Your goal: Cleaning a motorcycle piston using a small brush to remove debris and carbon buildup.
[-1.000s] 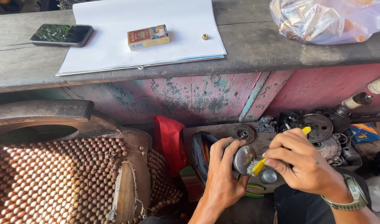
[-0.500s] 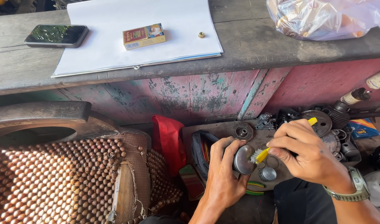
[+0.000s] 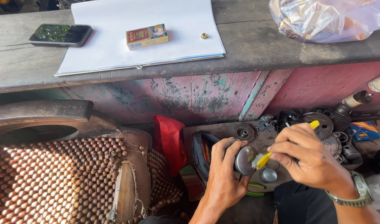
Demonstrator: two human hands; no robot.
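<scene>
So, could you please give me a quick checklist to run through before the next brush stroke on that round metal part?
1. Left hand grips the round metal part: ok.
2. Right hand holds the yellow brush: ok.
3. Bristles touch the part's face: ok.
4. Face clean: cannot tell.
5. Small metal cap lies clear below the brush: ok.
</scene>
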